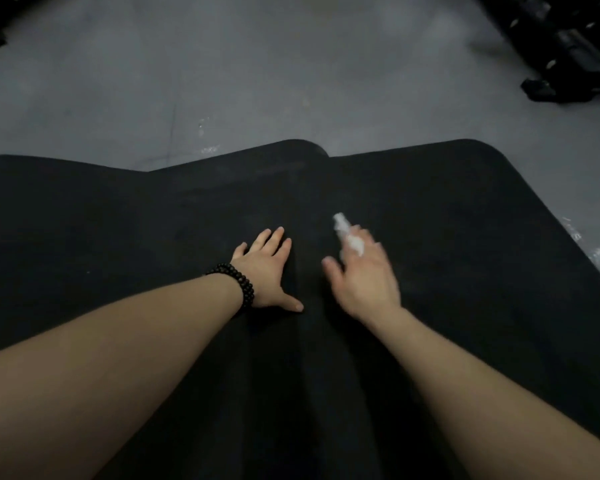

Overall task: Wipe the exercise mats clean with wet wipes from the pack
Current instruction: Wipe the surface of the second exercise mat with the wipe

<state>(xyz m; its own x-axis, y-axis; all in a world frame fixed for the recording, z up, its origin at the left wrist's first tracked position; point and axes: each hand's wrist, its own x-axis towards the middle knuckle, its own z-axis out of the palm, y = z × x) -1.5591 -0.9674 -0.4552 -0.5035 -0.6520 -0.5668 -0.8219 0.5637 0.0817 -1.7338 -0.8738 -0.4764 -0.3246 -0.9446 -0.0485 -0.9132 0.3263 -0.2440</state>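
Both your forearms come in from the bottom, reaching out over the black exercise mats [465, 209]. Your left hand [267, 268] lies flat on the mat, fingers spread and straight, with a dark bead bracelet [238, 282] at the wrist. Just beside it, your right hand [364, 275] has a scrunched white wet wipe [349, 235] pinched in its fingers. It's blurry, but the wipe's long axis seems to point up and left, away from you. The mats overlap near the middle, their long sides running away from you. Beyond them is the grey floor [257, 81], with dark gym equipment [568, 46] far right.
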